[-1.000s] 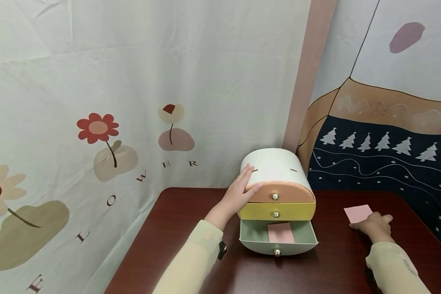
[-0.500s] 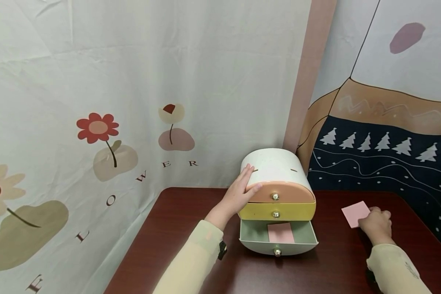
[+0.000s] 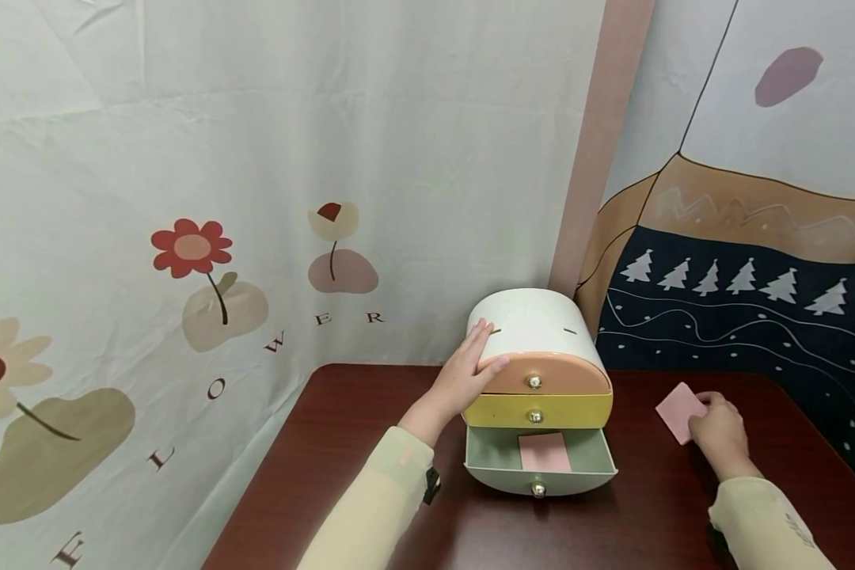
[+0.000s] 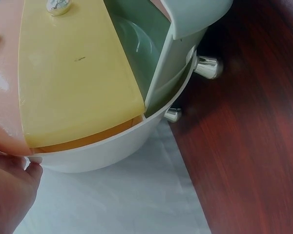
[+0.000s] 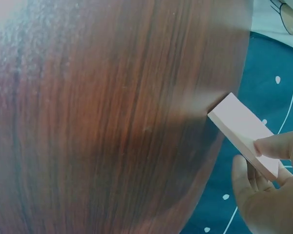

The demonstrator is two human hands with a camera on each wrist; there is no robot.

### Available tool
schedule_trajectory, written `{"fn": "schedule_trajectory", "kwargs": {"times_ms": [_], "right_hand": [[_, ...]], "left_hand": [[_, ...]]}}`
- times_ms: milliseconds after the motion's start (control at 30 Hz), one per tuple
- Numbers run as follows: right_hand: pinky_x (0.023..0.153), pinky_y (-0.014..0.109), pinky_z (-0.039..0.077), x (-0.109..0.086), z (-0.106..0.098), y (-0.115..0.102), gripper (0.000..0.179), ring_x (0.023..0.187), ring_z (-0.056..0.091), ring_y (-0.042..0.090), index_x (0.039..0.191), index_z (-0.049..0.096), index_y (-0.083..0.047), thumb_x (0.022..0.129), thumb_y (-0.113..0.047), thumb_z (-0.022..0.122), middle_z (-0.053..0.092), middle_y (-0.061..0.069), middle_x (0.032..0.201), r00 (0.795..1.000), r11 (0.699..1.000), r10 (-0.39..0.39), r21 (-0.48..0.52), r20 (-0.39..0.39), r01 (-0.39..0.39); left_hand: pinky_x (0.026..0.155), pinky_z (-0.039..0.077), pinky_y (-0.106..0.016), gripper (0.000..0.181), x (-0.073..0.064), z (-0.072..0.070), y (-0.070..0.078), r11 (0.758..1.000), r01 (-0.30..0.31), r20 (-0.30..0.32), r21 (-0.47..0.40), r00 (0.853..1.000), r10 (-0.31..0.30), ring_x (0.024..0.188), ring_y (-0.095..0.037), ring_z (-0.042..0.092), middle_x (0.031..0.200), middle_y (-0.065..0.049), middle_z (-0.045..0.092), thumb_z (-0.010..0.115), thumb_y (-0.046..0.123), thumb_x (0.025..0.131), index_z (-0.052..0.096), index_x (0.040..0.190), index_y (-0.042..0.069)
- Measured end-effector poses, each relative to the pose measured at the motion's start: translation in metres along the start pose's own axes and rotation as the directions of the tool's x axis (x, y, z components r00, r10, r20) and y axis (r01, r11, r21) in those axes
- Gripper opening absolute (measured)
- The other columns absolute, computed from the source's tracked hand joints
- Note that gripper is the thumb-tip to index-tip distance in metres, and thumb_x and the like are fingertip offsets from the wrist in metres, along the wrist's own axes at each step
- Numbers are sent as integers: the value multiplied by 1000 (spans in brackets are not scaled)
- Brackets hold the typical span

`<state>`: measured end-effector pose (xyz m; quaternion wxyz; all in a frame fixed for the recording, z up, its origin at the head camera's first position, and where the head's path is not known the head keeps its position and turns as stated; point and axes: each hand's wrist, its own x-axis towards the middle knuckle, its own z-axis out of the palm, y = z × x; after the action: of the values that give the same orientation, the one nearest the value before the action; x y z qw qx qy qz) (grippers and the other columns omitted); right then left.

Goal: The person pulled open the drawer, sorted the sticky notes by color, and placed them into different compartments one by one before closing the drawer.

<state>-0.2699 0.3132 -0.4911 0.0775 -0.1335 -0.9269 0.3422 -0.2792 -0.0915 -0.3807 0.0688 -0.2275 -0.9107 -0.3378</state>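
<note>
A small drawer cabinet has a domed white shell, a peach top drawer, a yellow middle drawer and a green bottom drawer pulled out. Inside the green drawer lies a pink sticky-note pad. My left hand rests on the cabinet's left side, fingers extended over the white shell and thumb on the peach front. To the right of the cabinet, my right hand pinches a second pink sticky-note pad between thumb and fingers, tilted, its thick edge showing in the right wrist view.
Everything stands on a dark red-brown wooden table. Behind it hang a white flower-print curtain and a navy cloth with white trees. Round metal knobs stick out from the drawer fronts.
My right hand has lifted the second pink sticky-note pad and turned it on a slant, shifting slightly left. My left hand and the cabinet have stayed in place.
</note>
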Motion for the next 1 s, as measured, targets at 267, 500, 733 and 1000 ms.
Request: {"fn": "schedule_trajectory", "kwargs": {"times_ms": [267, 500, 733, 1000], "right_hand": [[73, 49, 43, -5, 2, -6, 39, 89, 50, 41, 120, 49, 10, 85, -5, 43, 50, 35, 112, 998, 999, -52, 9, -22, 52], [70, 46, 43, -8, 5, -5, 32, 85, 51, 39, 115, 55, 7, 87, -7, 47, 52, 33, 109, 995, 996, -89, -8, -45, 89], [70, 50, 46, -16, 7, -7, 24, 85, 53, 39, 109, 59, 7, 89, -5, 52, 53, 33, 108, 985, 988, -157, -21, -76, 156], [74, 56, 47, -24, 8, -7, 17, 88, 55, 40, 101, 66, 6, 86, 1, 59, 56, 28, 104, 955, 964, -265, -64, -133, 259]], "left_hand": [[114, 24, -46, 71, 0, 1, 0, 1000, 5, 3, -1, 1000, -5, 146, -17, 16, 160, 4, 10, 41, 57, 95, 18, 153, 22], [115, 23, -46, 71, 1, 1, -1, 1000, 12, 4, 2, 1000, -12, 146, -16, 15, 160, 4, 9, 41, 57, 95, 18, 153, 23], [115, 23, -44, 70, 1, 1, -1, 1000, 12, 2, 5, 1000, -12, 146, -16, 15, 160, 4, 10, 43, 55, 95, 18, 153, 22], [114, 24, -47, 71, 0, 1, -1, 1000, 1, -3, -3, 1000, -1, 145, -19, 17, 160, 2, 11, 41, 57, 95, 19, 153, 22]]}}
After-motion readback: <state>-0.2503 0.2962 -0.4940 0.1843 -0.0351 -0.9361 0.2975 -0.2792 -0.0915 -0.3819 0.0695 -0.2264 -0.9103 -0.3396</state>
